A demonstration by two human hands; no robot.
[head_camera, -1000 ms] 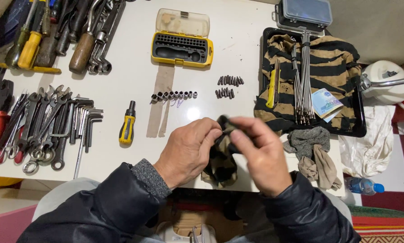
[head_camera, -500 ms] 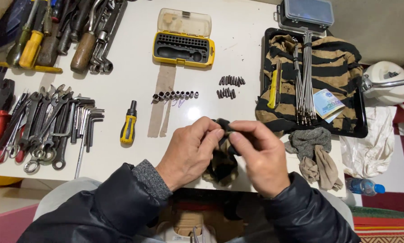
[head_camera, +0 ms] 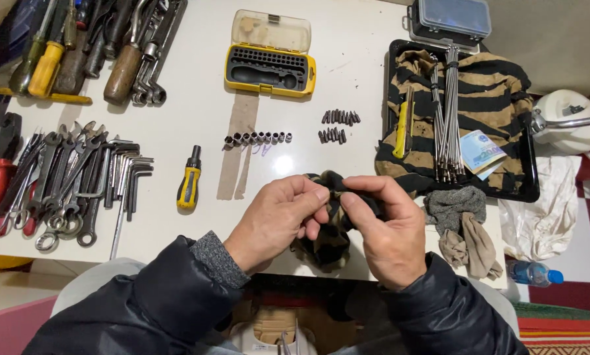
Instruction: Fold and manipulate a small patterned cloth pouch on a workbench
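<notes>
Together, left hand [head_camera: 275,223] and right hand [head_camera: 387,233] pinch striped cloth [head_camera: 331,236].

Soft striped cloth [head_camera: 331,236] bunches, matt, near centre. Left, steel wrenches [head_camera: 65,177] shine dully. The far bit case [head_camera: 269,69] is glossy yellow plastic. The white table [head_camera: 347,98] looks smooth, faintly reflective; far-left tool handles [head_camera: 121,72] are worn wood.

The left hand [head_camera: 275,220] and the right hand [head_camera: 387,230] meet in front, fingers bent, fingertips pinching together.
</notes>
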